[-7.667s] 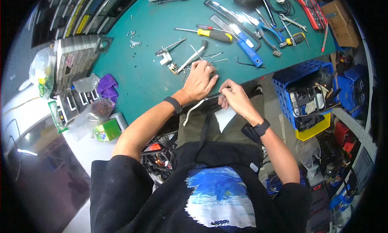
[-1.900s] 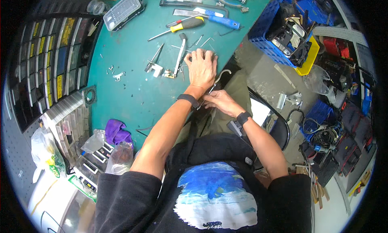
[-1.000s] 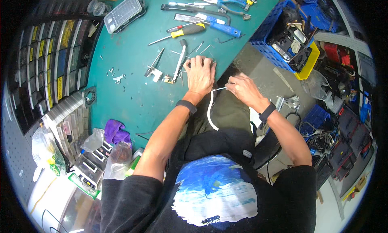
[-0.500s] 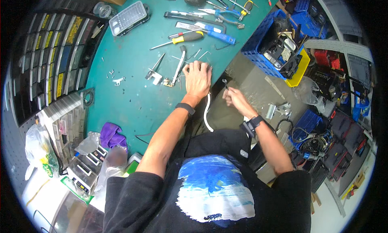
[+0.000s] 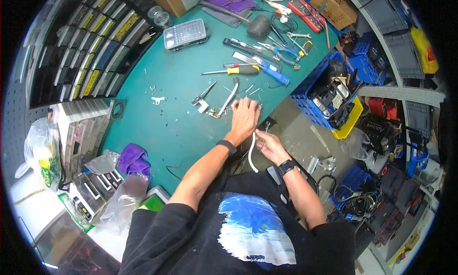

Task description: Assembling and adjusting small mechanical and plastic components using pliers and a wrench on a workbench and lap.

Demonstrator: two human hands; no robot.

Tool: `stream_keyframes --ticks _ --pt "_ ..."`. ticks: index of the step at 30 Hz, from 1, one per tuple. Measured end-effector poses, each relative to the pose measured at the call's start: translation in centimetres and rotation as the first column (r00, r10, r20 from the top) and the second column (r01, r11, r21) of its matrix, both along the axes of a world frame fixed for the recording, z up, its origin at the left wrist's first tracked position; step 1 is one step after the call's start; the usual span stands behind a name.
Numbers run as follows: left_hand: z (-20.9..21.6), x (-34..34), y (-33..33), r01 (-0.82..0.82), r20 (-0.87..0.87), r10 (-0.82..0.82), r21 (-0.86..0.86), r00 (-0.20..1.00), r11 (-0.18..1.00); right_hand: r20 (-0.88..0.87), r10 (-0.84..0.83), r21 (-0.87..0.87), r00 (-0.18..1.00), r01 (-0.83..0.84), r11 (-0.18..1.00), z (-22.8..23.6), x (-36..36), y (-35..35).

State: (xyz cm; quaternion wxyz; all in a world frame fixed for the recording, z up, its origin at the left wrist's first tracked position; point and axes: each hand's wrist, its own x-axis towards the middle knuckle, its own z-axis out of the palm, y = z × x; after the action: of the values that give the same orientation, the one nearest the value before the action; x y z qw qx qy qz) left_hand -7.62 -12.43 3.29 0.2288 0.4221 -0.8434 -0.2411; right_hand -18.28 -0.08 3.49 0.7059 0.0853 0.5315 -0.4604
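Observation:
At the right edge of the green workbench (image 5: pixel 176 136), my left hand (image 5: pixel 245 116) presses down with its fingers curled. What lies under those fingers is hidden. A white curved tube (image 5: pixel 251 155) runs from beside that hand down toward my lap. My right hand (image 5: pixel 271 147), just past the bench edge, is closed around a small wrench (image 5: pixel 267 126) whose open jaw points up. Beside my left fingers lie a white bar with a dark end (image 5: pixel 228 101), small brass parts (image 5: pixel 213 114), a pointed metal piece with a white block (image 5: pixel 202 102) and several hex keys.
Farther up the bench lie a yellow-and-black screwdriver (image 5: pixel 242 70), a blue-handled scraper (image 5: pixel 274 74), pliers (image 5: pixel 281 51), a mallet (image 5: pixel 259 27) and a clear parts case (image 5: pixel 185 35). A blue crate (image 5: pixel 305 93) stands off the right edge. Drawers line the left.
My right hand with the wrench has moved in close to my left hand and the white tube. The view has shifted, showing more of the bench's far end. My left hand stays at the edge.

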Motion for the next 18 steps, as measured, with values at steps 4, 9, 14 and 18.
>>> stream_keyframes --ticks 4,9,14,18 --pt "1.3 2.4 -0.1 0.032 0.014 -0.033 0.044 0.999 0.999 -0.022 -0.006 -0.013 1.0 0.006 1.0 0.4 -0.3 -0.2" --pt "4.7 5.3 0.1 0.286 -0.095 -0.272 0.2 0.958 0.937 -0.26 0.001 -0.101 0.966 -0.028 0.995 3.0 -1.6 -0.2" --pt "7.9 5.2 0.5 0.386 -0.179 -0.346 0.294 0.921 0.875 -0.366 0.0 -0.188 0.931 -0.074 0.979 7.3 -1.9 -0.4" --pt "9.6 4.2 0.1 0.472 -0.288 -0.38 0.411 0.879 0.78 -0.477 -0.011 -0.238 0.879 -0.118 0.964 9.6 -2.6 0.0"
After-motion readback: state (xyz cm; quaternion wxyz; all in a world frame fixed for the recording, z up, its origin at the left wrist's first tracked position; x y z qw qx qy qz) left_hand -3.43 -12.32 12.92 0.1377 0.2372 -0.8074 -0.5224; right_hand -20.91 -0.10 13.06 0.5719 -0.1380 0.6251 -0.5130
